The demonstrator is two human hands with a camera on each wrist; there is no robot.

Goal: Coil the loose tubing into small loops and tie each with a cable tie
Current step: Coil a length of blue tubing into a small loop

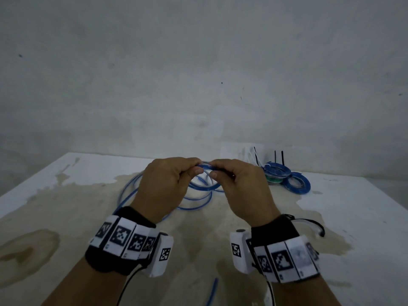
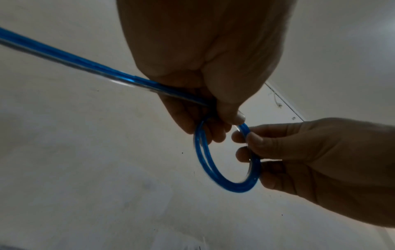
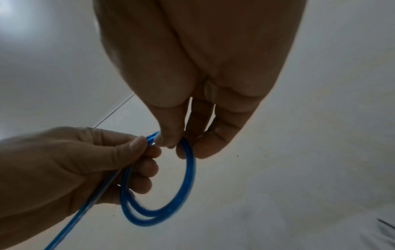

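Nearest the wearer, a loose run of blue tubing [image 1: 213, 290] trails off the front edge of the bench [image 1: 344, 217], slack and out of the way so it can feed upward as more turns are wound.

Above the middle of the bench the two hands are raised and close together, thumbs nearly meeting. The left hand [image 1: 164, 184] has fingers and thumb curled round the coil [image 2: 215, 170], and the feed line runs out past its palm toward the wrist; held so, it likely acts as the anchor that keeps the turns from springing open. The right hand [image 1: 239, 186] pinches the opposite side of the same coil between thumb and fingers, probably to guide the next turn onto the stack. The wrist views show about two turns lying side by side, so the loop looks only just begun and no tie is on it yet.

Beneath and beyond the hands, the remaining slack [image 1: 194, 202] lies on the bench in wide, lazy curves, free to be drawn in.

Farther right, near the wall, finished coils [image 1: 284, 176] sit piled together, black tie tails sticking up from them, parked clear of the working space. Just behind them a few spare ties [image 1: 254, 157] seem to stand within the right hand's reach.
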